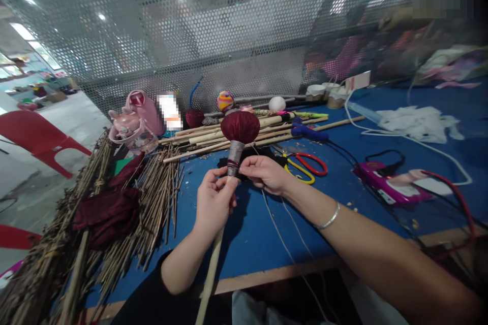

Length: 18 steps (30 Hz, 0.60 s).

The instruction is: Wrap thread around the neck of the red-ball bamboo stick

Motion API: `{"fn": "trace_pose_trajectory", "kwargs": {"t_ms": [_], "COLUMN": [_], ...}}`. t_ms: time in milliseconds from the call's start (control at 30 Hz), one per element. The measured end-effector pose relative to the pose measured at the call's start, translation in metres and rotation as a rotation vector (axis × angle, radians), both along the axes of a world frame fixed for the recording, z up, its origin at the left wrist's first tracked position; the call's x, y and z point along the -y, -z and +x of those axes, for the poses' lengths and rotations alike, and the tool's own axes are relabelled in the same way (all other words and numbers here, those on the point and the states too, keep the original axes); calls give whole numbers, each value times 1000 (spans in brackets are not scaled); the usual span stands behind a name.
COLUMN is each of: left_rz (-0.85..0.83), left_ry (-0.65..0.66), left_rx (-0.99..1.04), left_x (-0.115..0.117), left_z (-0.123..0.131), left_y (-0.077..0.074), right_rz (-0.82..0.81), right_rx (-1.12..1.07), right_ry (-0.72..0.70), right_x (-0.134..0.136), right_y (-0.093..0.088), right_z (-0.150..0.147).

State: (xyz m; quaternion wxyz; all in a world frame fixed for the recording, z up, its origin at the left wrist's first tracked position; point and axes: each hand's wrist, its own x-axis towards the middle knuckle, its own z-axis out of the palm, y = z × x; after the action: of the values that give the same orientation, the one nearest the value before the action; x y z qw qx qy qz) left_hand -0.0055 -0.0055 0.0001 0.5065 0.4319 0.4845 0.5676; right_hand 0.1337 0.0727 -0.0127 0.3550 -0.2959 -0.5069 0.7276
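Upright in front of me is a pale wooden stick (212, 275) topped by a round head wrapped in dark red cloth (240, 128). Below that head, a grey wrapping (236, 152) with a few dark red turns binds the neck. My left hand (215, 198) is closed around the stick just under the binding. Beside the neck, my right hand (263, 172) is pinched at the wrapping's lower right; what lies between its fingertips is too small to make out. Thin pale strings (275, 223) hang below the right hand, over the table edge.
Bundled twigs (152, 213) and dark red cloth (109, 213) lie left. Behind are wooden sticks (206, 151), a blue glue gun (310, 132) and a pink cup (133, 137). Scissors with red and yellow handles (311, 162) and a purple power strip (392, 188) lie right. A perforated metal screen (213, 30) stands behind.
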Motion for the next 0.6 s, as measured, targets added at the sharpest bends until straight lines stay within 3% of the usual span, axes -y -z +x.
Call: {"fn": "trace_pose_trajectory", "kwargs": {"t_ms": [200,333,400,500,600], "left_rz": [-39,-217,-230,-73,-33], "left_ry": [141,310,271,45,-39], "left_rx": [247,234,93,-183,-283], "left_x": [-1,-8,-9,-7,-5], "left_z": [-4,-10,-9,-6,-3], "left_y": [-2,-1,2,7,8], "right_rz": [-20,-31,-18,-40,-19], "right_rx": [-149,-135,-69,-16,-20], "right_ry": [-130,-49,22,38,28], "right_x": [1,6,9,13,14], "right_y": [-2,1,2,1,0], "right_z": [-4,-4,-7,-12,-16]}}
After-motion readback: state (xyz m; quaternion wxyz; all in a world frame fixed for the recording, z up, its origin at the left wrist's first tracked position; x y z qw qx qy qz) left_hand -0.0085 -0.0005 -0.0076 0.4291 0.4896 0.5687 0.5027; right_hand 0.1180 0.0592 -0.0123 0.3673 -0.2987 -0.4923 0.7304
